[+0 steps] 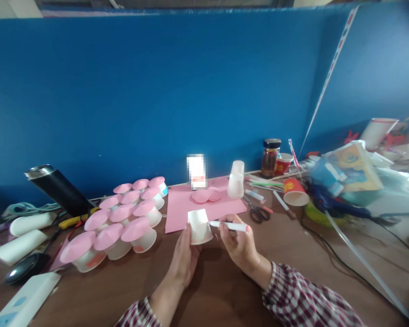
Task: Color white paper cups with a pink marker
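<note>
My left hand (184,254) is closed around the lower left side of a white paper cup (199,227), which is upside down above the brown table. A white marker with a red end (233,226) is pinched in my right hand (240,245), its tip at the cup's right side; whether it touches cannot be made out. Behind the cup lies a pink paper sheet (177,206) with several pink paper discs (204,195) on it. To the left, several upturned cups topped with shallow pink paper cones (111,236) stand in rows.
Stacked white cups (236,181), scissors (259,213), a red paper cup (295,193) and a dark jar (271,159) are at the right. A black tumbler (56,188) and a mouse (25,268) sit left. Cables and a plastic bag crowd the far right; a blue partition (157,91) rises behind.
</note>
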`<state>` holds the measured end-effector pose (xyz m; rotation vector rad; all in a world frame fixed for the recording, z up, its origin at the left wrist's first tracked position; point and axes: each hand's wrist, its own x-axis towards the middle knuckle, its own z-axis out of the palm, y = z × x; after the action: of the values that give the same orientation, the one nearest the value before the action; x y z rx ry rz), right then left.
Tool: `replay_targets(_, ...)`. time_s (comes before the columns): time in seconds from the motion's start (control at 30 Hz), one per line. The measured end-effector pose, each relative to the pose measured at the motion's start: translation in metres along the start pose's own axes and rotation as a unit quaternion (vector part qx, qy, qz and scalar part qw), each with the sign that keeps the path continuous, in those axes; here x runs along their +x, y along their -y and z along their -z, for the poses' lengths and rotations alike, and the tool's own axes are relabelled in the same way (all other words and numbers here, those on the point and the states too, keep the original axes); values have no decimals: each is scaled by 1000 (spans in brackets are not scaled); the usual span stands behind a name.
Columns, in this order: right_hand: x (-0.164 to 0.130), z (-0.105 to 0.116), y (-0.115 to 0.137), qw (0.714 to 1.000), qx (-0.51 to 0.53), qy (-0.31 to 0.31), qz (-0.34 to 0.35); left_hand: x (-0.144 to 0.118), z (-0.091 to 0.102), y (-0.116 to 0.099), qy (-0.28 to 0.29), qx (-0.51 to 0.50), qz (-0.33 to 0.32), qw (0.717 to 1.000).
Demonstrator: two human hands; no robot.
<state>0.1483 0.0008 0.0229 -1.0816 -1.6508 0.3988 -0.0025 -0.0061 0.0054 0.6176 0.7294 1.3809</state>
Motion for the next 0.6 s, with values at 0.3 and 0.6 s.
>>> replay_targets(0.3, -3, -1, -1, 1000, 18, 8, 0, 0, -1, 0, -4, 8, 3, 1000)
replay_targets(0.6, -2, -1, -1, 1000, 25, -6, -4, -2, -5, -4, 6, 4, 16, 1000)
